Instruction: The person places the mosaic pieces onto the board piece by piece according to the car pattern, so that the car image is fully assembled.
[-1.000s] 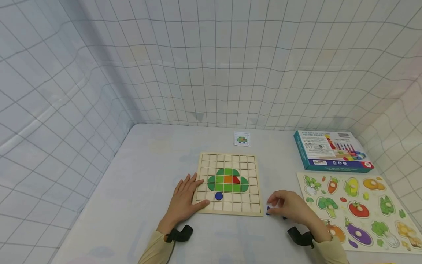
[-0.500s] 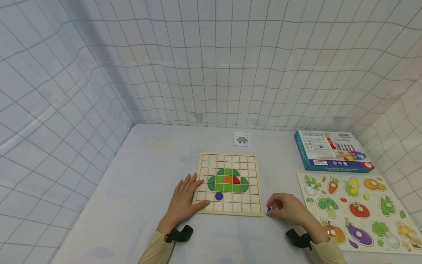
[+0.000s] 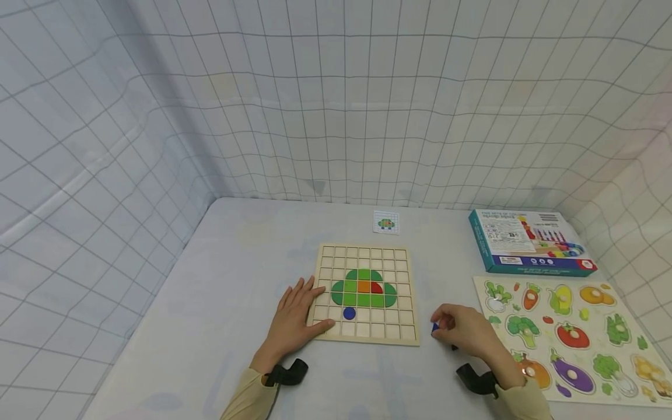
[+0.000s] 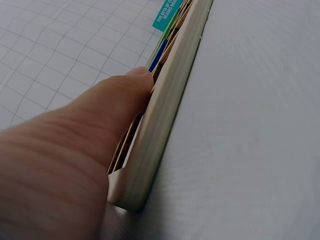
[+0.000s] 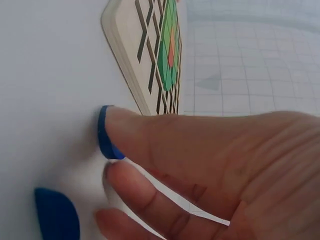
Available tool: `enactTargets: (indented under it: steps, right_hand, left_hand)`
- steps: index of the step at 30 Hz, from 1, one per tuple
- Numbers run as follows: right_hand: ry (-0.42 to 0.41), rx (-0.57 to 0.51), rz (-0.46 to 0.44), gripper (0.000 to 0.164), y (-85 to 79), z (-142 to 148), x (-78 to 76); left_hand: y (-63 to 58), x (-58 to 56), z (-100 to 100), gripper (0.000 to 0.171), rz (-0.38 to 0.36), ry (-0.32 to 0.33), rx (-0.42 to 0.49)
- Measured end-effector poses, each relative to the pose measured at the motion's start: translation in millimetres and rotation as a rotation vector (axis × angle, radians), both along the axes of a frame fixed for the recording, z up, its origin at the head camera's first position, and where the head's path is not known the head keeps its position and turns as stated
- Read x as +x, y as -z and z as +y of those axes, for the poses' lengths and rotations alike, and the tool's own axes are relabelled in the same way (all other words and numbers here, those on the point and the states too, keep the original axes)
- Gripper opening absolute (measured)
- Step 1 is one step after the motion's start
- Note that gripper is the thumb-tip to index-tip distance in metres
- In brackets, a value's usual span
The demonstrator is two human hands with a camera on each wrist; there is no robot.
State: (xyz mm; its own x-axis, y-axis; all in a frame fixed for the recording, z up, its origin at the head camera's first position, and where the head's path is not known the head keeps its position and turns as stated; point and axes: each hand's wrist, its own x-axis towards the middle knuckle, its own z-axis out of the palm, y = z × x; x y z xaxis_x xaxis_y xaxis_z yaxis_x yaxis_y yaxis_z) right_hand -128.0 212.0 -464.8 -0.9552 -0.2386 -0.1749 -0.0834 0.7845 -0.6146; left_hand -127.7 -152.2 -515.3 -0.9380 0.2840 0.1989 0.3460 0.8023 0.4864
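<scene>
A wooden grid board (image 3: pixel 367 342) lies flat on the table. Green, orange and red tiles (image 3: pixel 363 288) form a car-like shape in its cells, and a round blue shape (image 3: pixel 349 313) sits below them. My left hand (image 3: pixel 294 318) rests with spread fingers on the board's left edge; its thumb presses on the near left corner. Right of the board, my right hand (image 3: pixel 464 329) pinches a small blue tile (image 5: pixel 103 132) between thumb and fingers, just over the table. A second blue tile (image 5: pixel 56 215) with a curved edge lies near that hand, mostly hidden in the head view.
Behind the board lies a small picture card (image 3: pixel 386 223) with a similar car-like pattern. A toy box (image 3: pixel 530 240) stands at the back right. In front of it is a vegetable puzzle board (image 3: pixel 546 344), close to my right forearm. Gridded cloth walls surround the table.
My right hand has taken hold of the blue tile beside the board and shifted slightly right with it. The left hand and the board stay in place.
</scene>
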Motion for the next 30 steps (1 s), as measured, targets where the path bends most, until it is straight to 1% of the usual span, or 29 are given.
enactTargets:
  steps: [4, 7, 10, 15, 19, 25, 30]
  right_hand:
    - [0.032, 0.072, 0.062, 0.015, 0.4, -2.2, 2.9]
    - [0.059, 0.118, 0.09, 0.021, 1.2, -4.2, 4.9]
    - [0.072, 0.139, 0.096, 0.025, 1.1, -5.0, 5.7]
    - [0.074, 0.12, 0.067, 0.021, 1.5, -4.7, 4.0]
    - [0.043, 0.073, 0.032, 0.019, 2.9, -3.5, -0.1]
    - [0.0, 0.03, -0.025, 0.023, 1.1, 0.7, -6.9]
    - [-0.017, 0.023, -0.041, 0.024, 0.2, 0.7, -8.9]
  left_hand:
    - [0.2, 0.2, 0.7, 0.077, 0.002, -0.002, -0.002]
    - [0.8, -0.1, 0.9, 0.077, 0.004, -0.003, -0.003]
    - [1.2, -0.4, 0.8, 0.078, 0.006, -0.001, -0.004]
    - [0.8, -0.5, 0.8, 0.078, 0.006, 0.001, -0.003]
    - [0.7, -0.4, 0.8, 0.078, 0.005, 0.0, 0.0]
    - [1.2, -0.4, 0.6, 0.078, 0.006, -0.001, -0.001]
    - [0.6, 0.3, 0.0, 0.077, 0.003, 0.002, 0.006]
